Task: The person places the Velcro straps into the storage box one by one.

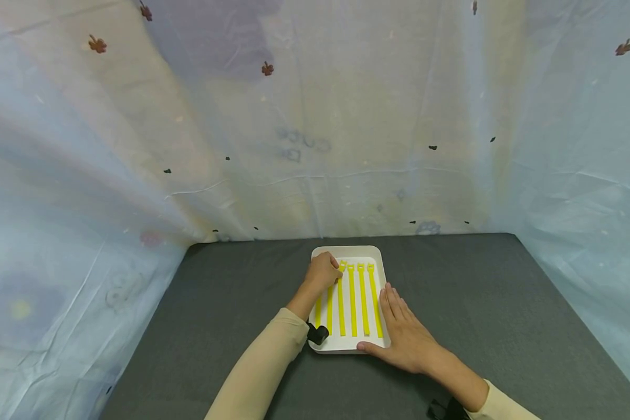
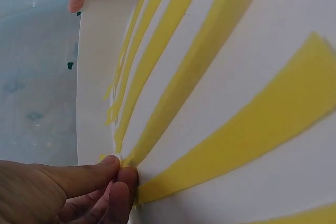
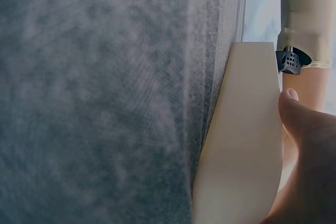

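A white tray [image 1: 346, 251] holds several yellow cable straps [image 1: 363, 303] with slotted heads, laid side by side lengthwise. My left hand [image 1: 322, 270] reaches over the tray's left side. Its thumb and fingers pinch the head end of one yellow strap [image 2: 176, 90] by the far wall; the fingers partly hide that end. Along the tray's right edge lies my right hand [image 1: 412, 345], fingers straight and thumb at the near corner. In the right wrist view, the thumb [image 3: 302, 116] touches the rim above the tray's outer wall [image 3: 241, 140].
The tray stands on a dark grey cloth-covered table [image 1: 483, 303]. Pale printed curtains [image 1: 346, 128] hang behind it and on both sides. A small black wrist camera [image 1: 317, 333] on the left wrist overlaps the tray's near left corner.
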Action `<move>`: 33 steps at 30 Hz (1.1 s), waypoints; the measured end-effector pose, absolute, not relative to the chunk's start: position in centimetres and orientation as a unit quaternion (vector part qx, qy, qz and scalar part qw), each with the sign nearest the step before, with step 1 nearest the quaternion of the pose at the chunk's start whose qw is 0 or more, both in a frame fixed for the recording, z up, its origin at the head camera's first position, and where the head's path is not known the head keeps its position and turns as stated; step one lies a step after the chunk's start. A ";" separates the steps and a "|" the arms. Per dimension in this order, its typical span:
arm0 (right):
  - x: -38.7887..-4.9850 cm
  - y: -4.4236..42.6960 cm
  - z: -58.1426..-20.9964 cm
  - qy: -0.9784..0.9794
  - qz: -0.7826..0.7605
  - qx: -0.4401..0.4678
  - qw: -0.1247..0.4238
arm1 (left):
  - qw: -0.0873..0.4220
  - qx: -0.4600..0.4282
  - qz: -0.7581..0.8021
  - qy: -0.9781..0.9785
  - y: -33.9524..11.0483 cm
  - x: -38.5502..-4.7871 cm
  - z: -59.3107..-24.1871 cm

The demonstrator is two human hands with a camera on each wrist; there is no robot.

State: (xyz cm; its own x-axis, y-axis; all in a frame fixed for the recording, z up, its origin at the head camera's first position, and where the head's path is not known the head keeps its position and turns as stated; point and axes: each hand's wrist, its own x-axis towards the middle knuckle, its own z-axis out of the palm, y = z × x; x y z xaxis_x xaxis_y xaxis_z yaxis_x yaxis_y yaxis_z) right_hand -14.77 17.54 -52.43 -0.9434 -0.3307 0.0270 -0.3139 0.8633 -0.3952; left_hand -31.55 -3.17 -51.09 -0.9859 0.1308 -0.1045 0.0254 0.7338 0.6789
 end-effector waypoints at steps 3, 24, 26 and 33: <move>-14.8 17.5 -52.4 0.965 -0.200 -0.168 0.020 | 0.074 0.037 0.357 0.931 -3.1 -31.6 -51.0; -14.9 17.6 -52.6 0.964 -0.199 -0.174 0.010 | 0.071 0.051 0.403 0.911 -3.5 -31.4 -50.9; -14.9 17.6 -52.6 0.964 -0.199 -0.174 0.011 | 0.075 0.063 0.420 0.902 -3.8 -31.4 -50.8; -14.9 17.6 -52.4 0.964 -0.206 -0.164 0.022 | 0.078 0.096 0.459 0.880 -5.4 -31.5 -50.0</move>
